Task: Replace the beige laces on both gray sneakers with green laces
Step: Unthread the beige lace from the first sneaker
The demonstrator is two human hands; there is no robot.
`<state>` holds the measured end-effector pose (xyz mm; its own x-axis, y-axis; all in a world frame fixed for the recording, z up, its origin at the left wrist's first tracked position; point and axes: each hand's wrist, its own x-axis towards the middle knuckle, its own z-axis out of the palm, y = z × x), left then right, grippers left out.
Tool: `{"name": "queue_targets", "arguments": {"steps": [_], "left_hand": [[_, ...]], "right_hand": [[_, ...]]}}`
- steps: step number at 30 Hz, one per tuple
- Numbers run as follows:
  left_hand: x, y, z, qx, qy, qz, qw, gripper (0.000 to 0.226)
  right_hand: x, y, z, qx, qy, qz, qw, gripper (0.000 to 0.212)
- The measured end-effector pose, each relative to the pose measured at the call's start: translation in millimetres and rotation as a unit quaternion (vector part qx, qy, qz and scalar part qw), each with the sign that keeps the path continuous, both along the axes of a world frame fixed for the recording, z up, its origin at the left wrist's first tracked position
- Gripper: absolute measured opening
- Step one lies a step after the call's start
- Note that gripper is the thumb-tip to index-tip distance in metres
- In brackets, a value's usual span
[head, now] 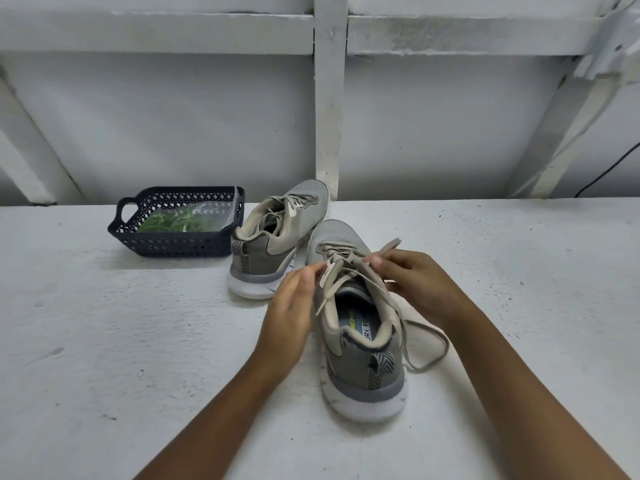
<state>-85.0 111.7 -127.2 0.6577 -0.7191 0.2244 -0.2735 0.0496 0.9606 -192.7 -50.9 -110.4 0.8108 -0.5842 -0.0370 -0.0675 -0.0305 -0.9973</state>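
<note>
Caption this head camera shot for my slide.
Left hand and right hand pinch the near sneaker's beige lace; green laces sit in the basket.

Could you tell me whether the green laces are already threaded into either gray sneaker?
No, the near sneaker and the far sneaker both carry beige laces, while the green laces lie bagged in the dark basket.

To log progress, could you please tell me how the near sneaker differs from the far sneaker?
The near sneaker stands upright; the far sneaker tilts sideways. The left hand and right hand pinch the near sneaker's beige lace; the far sneaker sits untouched beside the basket. Both are gray.
</note>
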Motion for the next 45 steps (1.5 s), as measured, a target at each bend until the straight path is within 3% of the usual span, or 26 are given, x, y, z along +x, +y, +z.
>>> {"name": "queue_targets", "arguments": {"steps": [3, 8, 12, 16, 18, 20, 23, 25, 28, 31, 33, 39, 41, 43, 45], "left_hand": [[11, -5, 11, 0.023, 0.000, 0.002, 1.000, 0.023], [21, -12, 21, 0.046, -0.051, -0.028, 0.997, 0.018], [32, -18, 35, 0.080, -0.053, -0.057, 0.994, 0.020], [37, -24, 48, 0.120, 0.007, -0.100, 0.988, 0.016], [38, -25, 52, 0.143, 0.006, -0.118, 0.983, 0.014], [39, -27, 56, 0.170, -0.017, -0.131, 0.977, 0.015], [41, -28, 58, 0.215, -0.040, -0.130, 0.967, 0.018], [42, -30, 58, 0.227, -0.038, -0.122, 0.965, 0.019], [41, -34, 61, 0.204, -0.001, -0.116, 0.972, 0.023], [43, -41, 66, 0.204, 0.004, -0.122, 0.971, 0.025], [49, -47, 70, 0.212, 0.017, -0.132, 0.968, 0.025], [54, -57, 79, 0.143, 0.185, -0.126, 0.964, 0.013], [51, -48, 72, 0.144, 0.147, -0.112, 0.972, 0.005], [50, -32, 59, 0.184, 0.056, -0.098, 0.976, 0.009], [48, -20, 48, 0.179, 0.025, -0.097, 0.979, 0.010]], "right_hand": [[4, 5, 6, -0.050, -0.007, -0.048, 0.998, 0.014], [9, 3, 13, 0.073, -0.004, -0.182, 0.981, 0.021], [6, 5, 14, 0.120, -0.001, -0.145, 0.982, 0.024], [-2, 10, 11, -0.040, 0.041, -0.030, 0.998, 0.016], [-1, 12, 11, -0.078, 0.024, -0.030, 0.996, 0.013], [3, 14, 14, -0.066, 0.007, -0.081, 0.995, 0.012], [2, 10, 18, 0.054, -0.025, -0.195, 0.979, 0.016], [-3, 9, 17, 0.054, -0.006, -0.223, 0.973, 0.021], [-7, 22, 14, -0.054, 0.033, -0.164, 0.984, 0.033], [-6, 36, 6, -0.132, 0.023, -0.091, 0.987, 0.019], [-5, 38, 2, -0.135, 0.008, -0.096, 0.986, 0.012], [-11, 38, -4, -0.144, -0.004, -0.088, 0.986, 0.006], [-13, 36, -6, -0.149, -0.005, -0.083, 0.985, 0.008], [-13, 35, -6, -0.149, -0.009, -0.077, 0.986, 0.007], [-12, 34, -6, -0.145, -0.014, -0.069, 0.987, 0.006]]}}
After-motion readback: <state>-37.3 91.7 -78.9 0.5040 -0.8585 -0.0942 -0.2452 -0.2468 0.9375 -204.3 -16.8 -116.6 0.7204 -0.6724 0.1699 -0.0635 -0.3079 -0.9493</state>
